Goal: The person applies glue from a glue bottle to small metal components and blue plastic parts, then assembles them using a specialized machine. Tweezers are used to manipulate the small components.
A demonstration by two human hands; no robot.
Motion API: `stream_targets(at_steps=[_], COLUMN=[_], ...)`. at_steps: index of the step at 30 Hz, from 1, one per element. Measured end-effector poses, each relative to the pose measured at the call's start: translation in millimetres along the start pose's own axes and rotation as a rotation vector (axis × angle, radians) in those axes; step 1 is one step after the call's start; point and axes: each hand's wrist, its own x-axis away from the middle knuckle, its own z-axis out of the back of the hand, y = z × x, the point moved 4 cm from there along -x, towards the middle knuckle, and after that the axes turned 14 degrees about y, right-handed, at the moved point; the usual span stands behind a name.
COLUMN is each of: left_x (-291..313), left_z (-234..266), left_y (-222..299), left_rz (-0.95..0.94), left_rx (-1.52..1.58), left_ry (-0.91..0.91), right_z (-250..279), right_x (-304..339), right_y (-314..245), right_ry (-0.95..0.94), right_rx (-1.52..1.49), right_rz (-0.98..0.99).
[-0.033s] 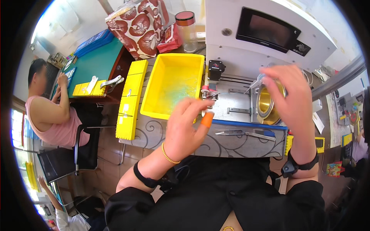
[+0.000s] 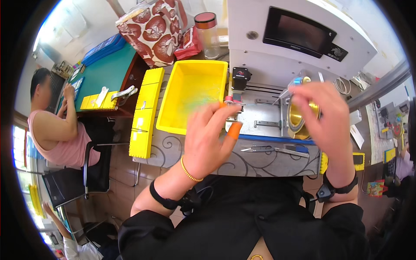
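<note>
My left hand (image 2: 211, 132), wearing orange finger covers, is at the left end of a winding machine's metal bed (image 2: 251, 117). Its thumb and index finger are apart beside a small clamp with a red knob (image 2: 229, 99); the clamp is partly hidden. On the right, my right hand (image 2: 323, 112) hovers over a gold-coloured round spool (image 2: 294, 117) and covers part of it. Its fingers are curved and loosely spread, with nothing visible in them. A yellow bin (image 2: 164, 102) with fine greenish strands (image 2: 201, 104) inside stands left of the machine.
Small snips (image 2: 258, 148) and a blue-ended tool (image 2: 297, 150) lie on the table's front part. A black motor (image 2: 241, 78) and a dark screen (image 2: 299, 32) belong to the machine. Yellow trays (image 2: 141, 134) line the left edge. A person in pink (image 2: 58, 130) sits farther left.
My right hand has come down and slightly nearer over the spool, baring a blue-and-gold part above it. My left hand has tilted, its index finger lifting a little. The view has shifted slightly.
</note>
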Motion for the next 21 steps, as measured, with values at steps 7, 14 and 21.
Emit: stream_targets(at_steps=[7,14,21], left_x=[-46,-52,-52], left_z=[-27,-37,-40], left_y=[-2,-12,-22], left_rz=[-0.289,-0.04,0.137], left_rx=[-0.184,-0.114,-0.007], left_ry=[-0.04,-0.282,-0.283], right_z=[-5,-15,-16], right_x=[95,146,127], right_y=[5,36,21], right_ry=[-0.454,-0.454,-0.366], right_rx=[-0.336,-0.194,-0.319], right_rz=[-0.342,-0.469,-0.492])
